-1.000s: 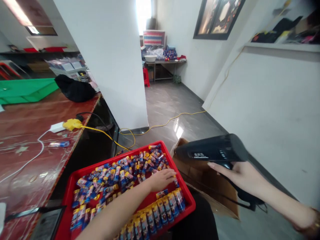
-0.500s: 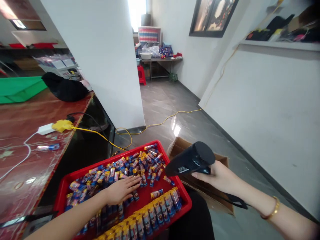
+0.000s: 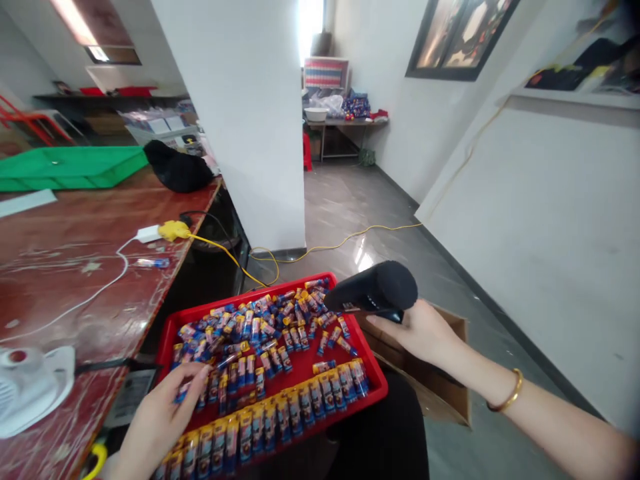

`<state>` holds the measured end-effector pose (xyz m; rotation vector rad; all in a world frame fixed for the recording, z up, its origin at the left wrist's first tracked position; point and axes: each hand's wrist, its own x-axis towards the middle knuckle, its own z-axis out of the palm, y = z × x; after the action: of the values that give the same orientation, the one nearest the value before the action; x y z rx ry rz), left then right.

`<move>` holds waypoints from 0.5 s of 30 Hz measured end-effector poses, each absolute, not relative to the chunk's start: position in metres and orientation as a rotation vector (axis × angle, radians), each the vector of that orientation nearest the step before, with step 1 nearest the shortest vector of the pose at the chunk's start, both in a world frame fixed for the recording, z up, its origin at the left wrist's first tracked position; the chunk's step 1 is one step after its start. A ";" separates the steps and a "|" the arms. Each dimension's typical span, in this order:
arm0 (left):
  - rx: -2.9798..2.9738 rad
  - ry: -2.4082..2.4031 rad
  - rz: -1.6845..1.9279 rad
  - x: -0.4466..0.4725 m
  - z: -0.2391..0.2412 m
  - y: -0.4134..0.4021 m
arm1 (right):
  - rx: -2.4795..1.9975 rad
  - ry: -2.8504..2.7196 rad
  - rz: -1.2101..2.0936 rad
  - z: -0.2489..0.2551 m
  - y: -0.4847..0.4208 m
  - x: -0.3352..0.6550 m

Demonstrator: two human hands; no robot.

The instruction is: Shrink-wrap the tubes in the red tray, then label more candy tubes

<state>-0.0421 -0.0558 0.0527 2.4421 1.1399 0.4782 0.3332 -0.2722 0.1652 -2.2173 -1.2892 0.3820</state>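
Observation:
A red tray (image 3: pixel 374 377) rests on my lap, full of several small blue and orange wrapped tubes (image 3: pixel 260 333); a neat row of them lines its near edge. My right hand (image 3: pixel 425 330) grips a black hair-dryer-shaped heat gun (image 3: pixel 375 293), its nozzle pointing left over the tray's far right corner. My left hand (image 3: pixel 157 417) lies at the tray's near left corner, fingers curled over a few of the tubes there; whether it holds any I cannot make out.
A cardboard box (image 3: pixel 440 383) stands on the floor right of the tray. A red-brown table (image 3: pixel 65 267) on the left carries a yellow plug (image 3: pixel 173 231) with its cord, a white cable, a green tray (image 3: pixel 70 167), a black bag (image 3: pixel 177 170) and a white device (image 3: pixel 30 387).
My left hand slid across the tubes from the tray's right side to its near left corner. My right hand swung the heat gun in from beside the tray to over its far right corner.

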 end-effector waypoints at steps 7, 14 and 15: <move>2.183 1.302 0.673 -0.099 0.035 -0.123 | -2.183 -1.442 0.351 0.196 -0.255 0.294; 1.896 1.373 0.754 -0.122 0.006 -0.166 | -2.456 -1.425 0.241 0.199 -0.278 0.288; 1.864 1.360 0.759 -0.125 0.001 -0.170 | -2.424 -1.424 0.260 0.197 -0.280 0.288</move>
<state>-0.1250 -0.1698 0.0014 1.8635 1.3599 0.7593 0.2885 -0.2802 0.1970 -2.4239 -1.4242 0.2597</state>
